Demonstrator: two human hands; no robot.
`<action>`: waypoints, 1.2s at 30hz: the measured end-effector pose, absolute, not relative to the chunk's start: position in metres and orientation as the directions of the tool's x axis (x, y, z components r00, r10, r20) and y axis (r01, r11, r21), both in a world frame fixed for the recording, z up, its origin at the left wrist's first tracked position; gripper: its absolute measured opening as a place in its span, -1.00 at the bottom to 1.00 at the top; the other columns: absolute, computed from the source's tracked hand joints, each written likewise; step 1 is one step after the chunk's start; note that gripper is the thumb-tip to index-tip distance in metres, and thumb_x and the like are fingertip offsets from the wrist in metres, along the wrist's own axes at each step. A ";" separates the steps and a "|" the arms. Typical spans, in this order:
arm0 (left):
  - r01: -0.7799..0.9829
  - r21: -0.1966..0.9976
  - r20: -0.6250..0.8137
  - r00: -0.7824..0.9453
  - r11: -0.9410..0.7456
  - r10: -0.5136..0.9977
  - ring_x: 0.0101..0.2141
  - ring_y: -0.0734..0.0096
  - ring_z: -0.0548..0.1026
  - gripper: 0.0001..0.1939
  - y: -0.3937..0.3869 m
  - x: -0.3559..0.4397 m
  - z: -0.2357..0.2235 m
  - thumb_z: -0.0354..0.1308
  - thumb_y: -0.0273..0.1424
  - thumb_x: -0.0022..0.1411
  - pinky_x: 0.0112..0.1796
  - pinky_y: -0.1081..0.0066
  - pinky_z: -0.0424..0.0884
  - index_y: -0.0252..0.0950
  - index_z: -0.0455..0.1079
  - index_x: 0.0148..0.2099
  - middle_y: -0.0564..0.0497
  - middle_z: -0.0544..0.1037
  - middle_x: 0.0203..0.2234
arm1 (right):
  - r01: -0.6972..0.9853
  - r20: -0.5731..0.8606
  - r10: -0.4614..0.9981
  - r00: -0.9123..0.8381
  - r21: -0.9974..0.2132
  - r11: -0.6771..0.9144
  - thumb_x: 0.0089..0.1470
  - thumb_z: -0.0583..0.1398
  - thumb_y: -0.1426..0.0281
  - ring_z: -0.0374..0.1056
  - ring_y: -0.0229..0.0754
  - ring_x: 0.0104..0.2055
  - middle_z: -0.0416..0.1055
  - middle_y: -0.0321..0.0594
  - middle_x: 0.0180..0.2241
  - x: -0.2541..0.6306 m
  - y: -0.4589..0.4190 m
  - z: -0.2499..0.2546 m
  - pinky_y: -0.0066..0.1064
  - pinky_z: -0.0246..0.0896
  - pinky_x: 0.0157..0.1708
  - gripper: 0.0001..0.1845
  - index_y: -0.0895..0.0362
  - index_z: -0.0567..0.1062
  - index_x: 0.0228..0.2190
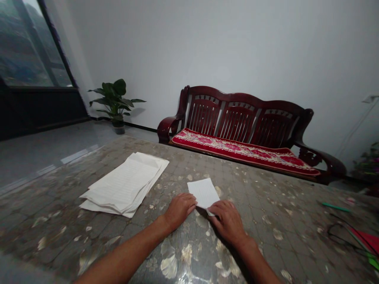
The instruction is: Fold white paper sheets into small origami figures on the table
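Observation:
A small folded sheet of white lined paper (204,191) lies on the patterned tabletop in front of me. My left hand (180,209) is closed at its near left corner, fingers pressed together on the edge. At the near right corner, my right hand (227,219) pinches the paper between thumb and fingers. The near edge looks slightly raised between the two hands. To the left rests a loose stack of lined paper sheets (126,183), with uneven edges.
The table (183,260) has a glossy floral cover. On its right side are a green pen (336,207), a dark tangled cord (340,236) and a red item (367,240). Beyond stand a wooden bench (237,114) with a red cushion (233,148) and a potted plant (115,100).

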State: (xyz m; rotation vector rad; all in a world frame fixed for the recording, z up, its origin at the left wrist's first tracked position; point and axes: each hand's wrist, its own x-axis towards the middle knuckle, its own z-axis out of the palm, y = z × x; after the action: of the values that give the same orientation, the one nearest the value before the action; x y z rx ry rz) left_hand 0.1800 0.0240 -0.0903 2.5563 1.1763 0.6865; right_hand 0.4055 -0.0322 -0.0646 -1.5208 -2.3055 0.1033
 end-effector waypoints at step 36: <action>0.732 0.488 0.173 0.453 -0.476 0.874 -0.16 0.31 0.43 -0.91 0.031 0.181 -0.077 0.16 -0.42 0.26 -0.15 0.39 0.27 -0.25 0.48 -0.30 0.00 0.52 -0.25 | 0.964 0.124 0.985 0.117 -0.252 -0.083 0.14 0.09 0.29 0.32 -0.17 -0.30 0.48 -0.21 -0.40 0.379 -0.017 -0.075 -0.42 -0.09 -0.40 -0.77 0.09 0.43 -0.48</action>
State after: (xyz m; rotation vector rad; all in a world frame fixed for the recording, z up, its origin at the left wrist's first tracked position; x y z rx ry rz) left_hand 0.1809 0.0312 -0.0768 2.3651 1.3641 0.5793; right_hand 0.3791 -0.0174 -0.0750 -2.1273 -1.9206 0.1119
